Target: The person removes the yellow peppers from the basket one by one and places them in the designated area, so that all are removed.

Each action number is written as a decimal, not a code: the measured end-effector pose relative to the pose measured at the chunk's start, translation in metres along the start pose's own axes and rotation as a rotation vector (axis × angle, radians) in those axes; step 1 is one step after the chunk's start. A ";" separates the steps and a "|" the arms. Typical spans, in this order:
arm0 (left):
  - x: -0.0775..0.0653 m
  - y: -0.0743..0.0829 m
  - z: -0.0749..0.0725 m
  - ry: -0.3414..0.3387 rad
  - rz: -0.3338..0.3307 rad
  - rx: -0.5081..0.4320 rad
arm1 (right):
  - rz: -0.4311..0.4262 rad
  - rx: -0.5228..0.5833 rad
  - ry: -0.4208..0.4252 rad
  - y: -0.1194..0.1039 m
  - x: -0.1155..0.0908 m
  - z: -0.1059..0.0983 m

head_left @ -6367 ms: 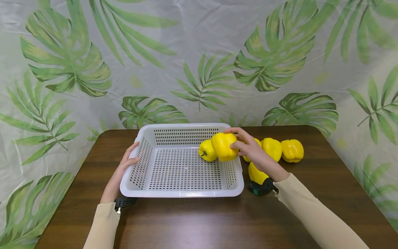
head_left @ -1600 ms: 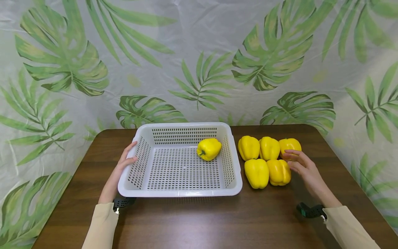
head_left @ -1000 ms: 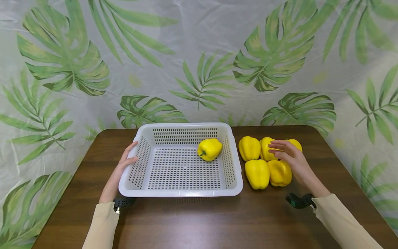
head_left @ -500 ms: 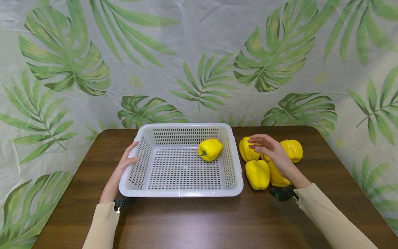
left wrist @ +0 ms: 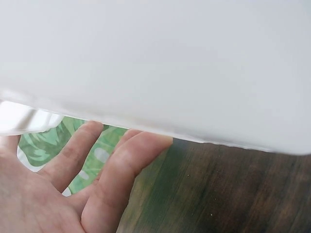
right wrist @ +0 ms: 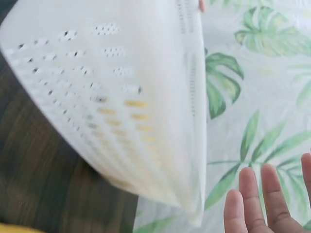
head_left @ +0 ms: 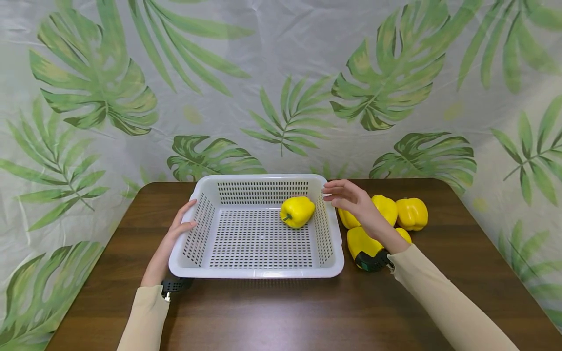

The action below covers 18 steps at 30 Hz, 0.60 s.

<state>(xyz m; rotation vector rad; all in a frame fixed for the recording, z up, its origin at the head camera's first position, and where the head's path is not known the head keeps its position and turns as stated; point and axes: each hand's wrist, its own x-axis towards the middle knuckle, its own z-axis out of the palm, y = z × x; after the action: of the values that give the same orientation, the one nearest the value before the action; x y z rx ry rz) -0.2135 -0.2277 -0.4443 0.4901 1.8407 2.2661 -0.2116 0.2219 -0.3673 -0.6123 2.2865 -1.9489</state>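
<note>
In the head view, one yellow bell pepper (head_left: 297, 212) lies inside a white perforated plastic basket (head_left: 256, 273), near its right end. My left hand (head_left: 169, 243) rests on the basket's left rim; in the left wrist view, its fingertips (left wrist: 92, 127) touch the rim's edge. My right hand (head_left: 357, 207), holding nothing, hovers by the back right corner, its fingers loosely extended. Beneath and beside it are several more yellow bell peppers (head_left: 411, 213) on the table, some partly covered by the hand and wrist. The right wrist view shows spread fingertips (right wrist: 249, 182) apart from the basket's side.
The brown wooden table (head_left: 272, 317) extends in front of the basket. Behind the table hangs a pale curtain (head_left: 285, 58) with a green leaf print.
Earlier my right hand held a bell pepper over the basket; that pepper now lies outside. Lately this hand has swept left across the peppers to the basket's rim. My left hand stays put.
</note>
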 end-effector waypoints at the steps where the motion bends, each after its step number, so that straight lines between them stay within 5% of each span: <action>1: 0.000 0.000 0.000 -0.002 -0.002 -0.005 | 0.008 0.000 -0.002 -0.001 0.002 0.003; 18: 0.000 0.000 0.001 -0.001 -0.006 0.001 | 0.028 0.039 -0.041 -0.011 0.032 0.034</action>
<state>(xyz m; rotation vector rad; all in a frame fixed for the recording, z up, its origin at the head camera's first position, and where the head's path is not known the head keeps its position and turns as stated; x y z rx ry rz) -0.2135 -0.2269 -0.4436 0.4850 1.8402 2.2613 -0.2276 0.1781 -0.3570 -0.6073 2.2152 -1.9446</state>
